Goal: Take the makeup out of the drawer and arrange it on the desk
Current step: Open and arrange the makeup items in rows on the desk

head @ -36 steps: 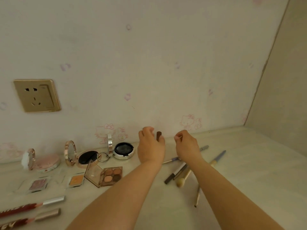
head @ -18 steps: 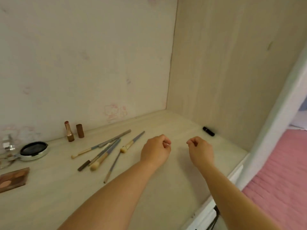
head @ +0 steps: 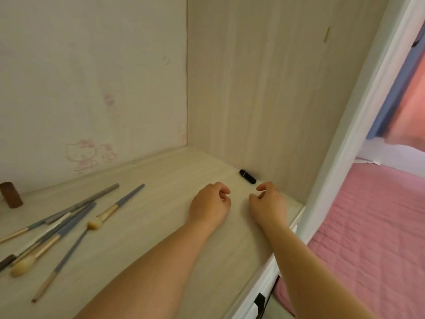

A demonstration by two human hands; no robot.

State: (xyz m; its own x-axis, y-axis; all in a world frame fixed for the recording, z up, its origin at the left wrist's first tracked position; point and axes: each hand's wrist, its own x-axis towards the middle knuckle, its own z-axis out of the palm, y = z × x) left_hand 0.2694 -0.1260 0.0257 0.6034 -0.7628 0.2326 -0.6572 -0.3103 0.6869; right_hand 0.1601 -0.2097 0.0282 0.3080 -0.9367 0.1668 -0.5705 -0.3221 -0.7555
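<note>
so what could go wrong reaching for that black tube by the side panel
1. The black tube lies on its side against the side panel; a nudge from the right hand could roll it along the desk, perhaps toward the front edge.
2. Both hands hold nothing, fingers loosely curled; the left hand or its forearm, swinging back, might sweep the loosely crossed brushes.

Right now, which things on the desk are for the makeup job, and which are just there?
For the job: black lipstick tube lying by the side panel; pile of makeup brushes; brown tube standing at the back; both hands, left hand and right hand, empty, fingers loosely curled.

Just there: cat sticker on the wall; pink bedspread.
</note>
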